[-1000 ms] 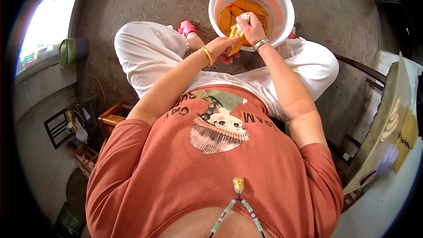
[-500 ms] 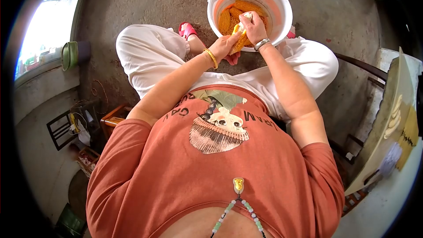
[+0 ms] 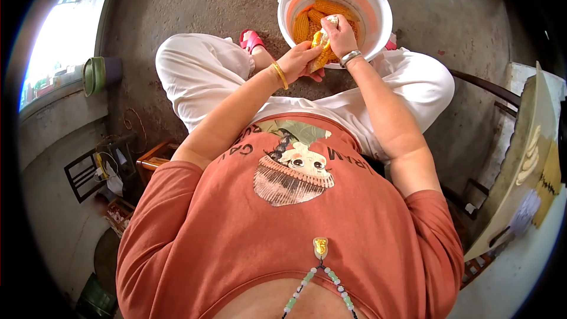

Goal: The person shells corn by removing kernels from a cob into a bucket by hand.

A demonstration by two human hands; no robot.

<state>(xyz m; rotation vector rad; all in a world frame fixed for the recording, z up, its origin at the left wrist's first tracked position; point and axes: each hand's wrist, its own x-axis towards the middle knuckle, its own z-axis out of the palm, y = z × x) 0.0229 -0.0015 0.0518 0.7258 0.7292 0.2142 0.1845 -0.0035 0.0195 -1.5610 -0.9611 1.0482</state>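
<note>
Between my hands is an ear of corn point(image 3: 320, 59), held slanting over the near rim of a white bucket point(image 3: 383, 15). Pale bare cob shows toward its upper end, while yellow kernels cover the lower part. My left hand point(image 3: 299, 61), with a gold bangle at the wrist, is closed around the lower end. Up at the pale end, my right hand point(image 3: 341, 36) grips the same ear, its wrist in a silver bracelet. Inside the bucket lie several whole ears of corn point(image 3: 331, 7) and loose kernels; my right hand hides part of them.
The bucket stands on a concrete floor point(image 3: 195, 0) between my white-trousered legs point(image 3: 198, 71). At the right is a board-like panel point(image 3: 514, 171) by a dark curved chair rail point(image 3: 484, 85). A green container point(image 3: 93, 77) is by the window at the left.
My left hand has shifted slightly on the lower end of the ear, its thumb drawn back a little. The right hand stays at the pale end.
</note>
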